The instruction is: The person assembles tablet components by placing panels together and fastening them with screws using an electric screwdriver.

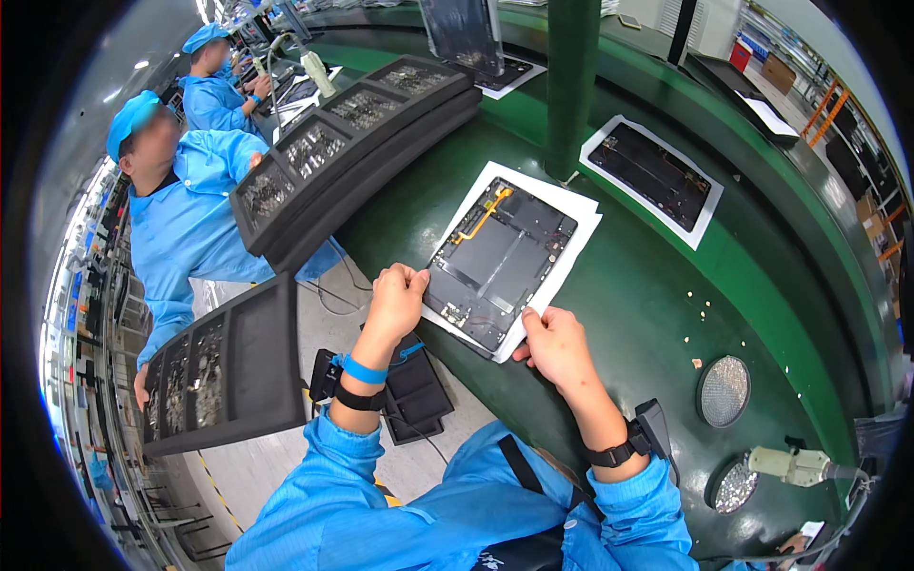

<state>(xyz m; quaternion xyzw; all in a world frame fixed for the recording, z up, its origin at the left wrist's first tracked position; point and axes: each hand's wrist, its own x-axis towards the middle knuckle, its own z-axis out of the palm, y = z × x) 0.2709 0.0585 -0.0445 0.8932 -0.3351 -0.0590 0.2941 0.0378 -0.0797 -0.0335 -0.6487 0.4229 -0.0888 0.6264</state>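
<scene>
An opened tablet (519,252) lies on white paper sheets (583,211) over the green bench. Inside its dark shell, an orange flex cable (487,217) runs near the far left corner, with small parts along the edges. My left hand (395,303) is closed at the tablet's left edge, thumb and fingers pressed together; its exact hold on shell or paper is partly hidden. At the near right corner, my right hand (557,350) pinches the paper edge beside the tablet, thumb on top and fingers curled below.
Stacked black foam trays (381,128) of small parts stand at the far left. A person (190,209) in blue holds another tray (257,357). A second tablet (657,171) lies beyond a green post (571,86). Round dishes (724,391) and a pale-handled tool (788,465) are at right.
</scene>
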